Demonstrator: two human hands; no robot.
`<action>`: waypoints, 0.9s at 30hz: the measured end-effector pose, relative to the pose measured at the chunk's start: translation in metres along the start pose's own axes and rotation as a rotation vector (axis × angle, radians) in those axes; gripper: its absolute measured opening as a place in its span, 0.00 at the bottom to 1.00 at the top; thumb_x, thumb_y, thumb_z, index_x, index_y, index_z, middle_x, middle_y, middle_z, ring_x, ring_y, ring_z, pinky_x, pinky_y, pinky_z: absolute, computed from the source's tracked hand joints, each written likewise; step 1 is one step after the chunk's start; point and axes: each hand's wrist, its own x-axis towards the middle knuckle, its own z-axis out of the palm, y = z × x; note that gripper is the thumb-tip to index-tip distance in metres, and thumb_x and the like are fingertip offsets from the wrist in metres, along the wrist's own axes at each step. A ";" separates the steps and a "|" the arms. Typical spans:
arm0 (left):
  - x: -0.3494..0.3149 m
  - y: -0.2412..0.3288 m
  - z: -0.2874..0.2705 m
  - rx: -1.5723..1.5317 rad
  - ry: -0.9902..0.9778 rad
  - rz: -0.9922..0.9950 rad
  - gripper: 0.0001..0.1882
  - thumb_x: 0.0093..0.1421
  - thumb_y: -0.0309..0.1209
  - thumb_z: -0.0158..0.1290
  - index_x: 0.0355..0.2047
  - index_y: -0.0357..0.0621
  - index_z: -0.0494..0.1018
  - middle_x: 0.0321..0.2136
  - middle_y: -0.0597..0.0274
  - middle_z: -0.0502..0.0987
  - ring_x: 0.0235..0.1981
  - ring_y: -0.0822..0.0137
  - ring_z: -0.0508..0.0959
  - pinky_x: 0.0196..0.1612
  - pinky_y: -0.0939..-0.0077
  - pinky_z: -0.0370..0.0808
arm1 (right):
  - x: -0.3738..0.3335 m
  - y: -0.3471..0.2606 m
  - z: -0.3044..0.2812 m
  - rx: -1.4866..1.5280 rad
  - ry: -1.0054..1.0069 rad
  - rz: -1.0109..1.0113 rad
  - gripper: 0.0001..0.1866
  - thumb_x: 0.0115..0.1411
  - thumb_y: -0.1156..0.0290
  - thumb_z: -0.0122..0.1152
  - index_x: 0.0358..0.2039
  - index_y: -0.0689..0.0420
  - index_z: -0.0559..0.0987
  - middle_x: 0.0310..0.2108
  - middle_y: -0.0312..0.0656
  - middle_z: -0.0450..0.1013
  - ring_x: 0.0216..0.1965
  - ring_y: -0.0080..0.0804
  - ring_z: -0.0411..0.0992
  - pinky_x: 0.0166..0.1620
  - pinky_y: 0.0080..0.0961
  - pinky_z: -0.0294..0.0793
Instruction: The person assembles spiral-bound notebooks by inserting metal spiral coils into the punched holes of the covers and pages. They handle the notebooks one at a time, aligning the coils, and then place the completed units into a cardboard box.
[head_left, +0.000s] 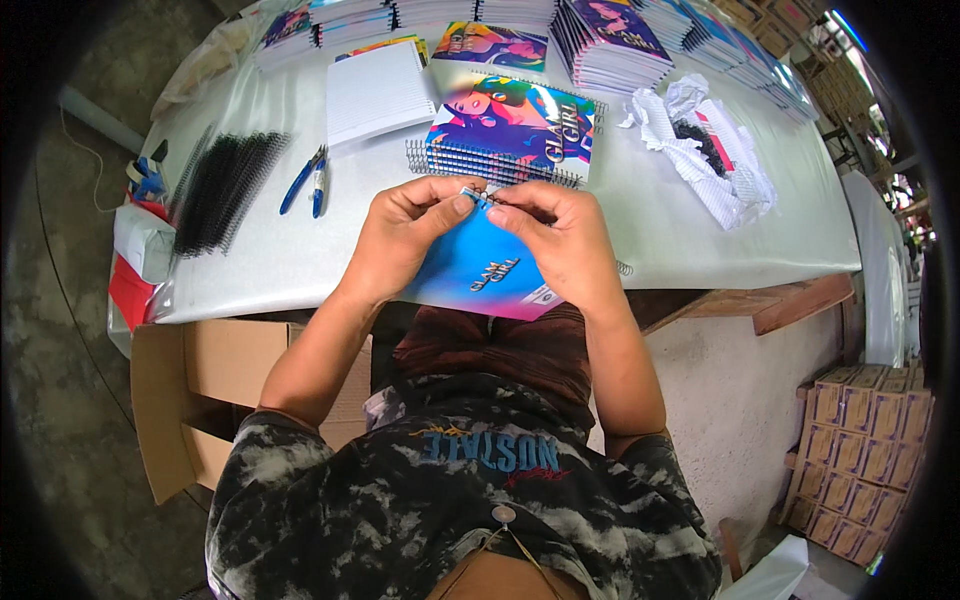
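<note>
Both hands meet at the top edge of a notebook [460, 250] with a blue and pink cover, which overhangs the table's near edge. My left hand [415, 225] pinches its upper left part, thumb on the cover. At the same edge my right hand [560, 235] has thumb and fingers closed around a dark spiral wire [484, 194] that shows between the two thumbs. Part of the wire is hidden under the fingers. Just beyond the hands lies a stack of spiral-bound notebooks [510, 125] with colourful illustrated covers.
Black spiral coils [225, 190] lie at the left beside blue-handled pliers [303, 183]. White paper sheets [375, 95] sit farther back. Crumpled paper [735, 185] holding dark scraps is at the right. More notebook stacks [610, 45] line the far side; an open cardboard box [235, 360] stands below left.
</note>
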 end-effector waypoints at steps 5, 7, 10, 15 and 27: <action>0.008 0.002 -0.007 -0.130 -0.066 -0.075 0.07 0.51 0.21 0.50 0.33 0.38 0.72 0.30 0.66 0.74 0.32 0.77 0.71 0.40 0.83 0.67 | 0.001 0.005 0.010 0.135 0.066 -0.040 0.09 0.45 0.81 0.65 0.29 0.63 0.76 0.25 0.41 0.75 0.27 0.20 0.71 0.32 0.18 0.71; 0.012 0.005 -0.011 -0.167 -0.120 -0.086 0.06 0.50 0.19 0.51 0.30 0.39 0.72 0.27 0.68 0.73 0.29 0.79 0.71 0.35 0.85 0.68 | 0.001 0.006 0.013 0.116 0.080 -0.045 0.10 0.43 0.82 0.66 0.28 0.63 0.76 0.25 0.41 0.74 0.27 0.20 0.72 0.32 0.18 0.71; 0.020 -0.002 -0.019 -0.032 -0.160 -0.010 0.05 0.50 0.19 0.50 0.28 0.41 0.71 0.26 0.69 0.72 0.28 0.80 0.70 0.33 0.84 0.68 | 0.002 0.008 0.018 0.073 0.107 -0.065 0.11 0.41 0.82 0.67 0.27 0.64 0.74 0.24 0.40 0.73 0.26 0.21 0.72 0.31 0.18 0.71; 0.024 0.001 -0.018 0.050 -0.171 -0.002 0.06 0.51 0.20 0.51 0.30 0.40 0.72 0.27 0.67 0.73 0.29 0.78 0.71 0.34 0.84 0.68 | 0.000 0.005 0.020 -0.020 0.151 -0.110 0.12 0.42 0.82 0.67 0.27 0.63 0.74 0.27 0.40 0.73 0.26 0.21 0.71 0.31 0.17 0.70; 0.141 -0.011 0.008 0.695 0.591 0.555 0.16 0.54 0.36 0.55 0.40 0.39 0.71 0.37 0.53 0.74 0.38 0.62 0.74 0.40 0.75 0.69 | 0.051 0.056 -0.051 -0.071 0.879 -0.402 0.27 0.59 0.65 0.53 0.56 0.63 0.62 0.56 0.51 0.61 0.57 0.39 0.59 0.59 0.31 0.54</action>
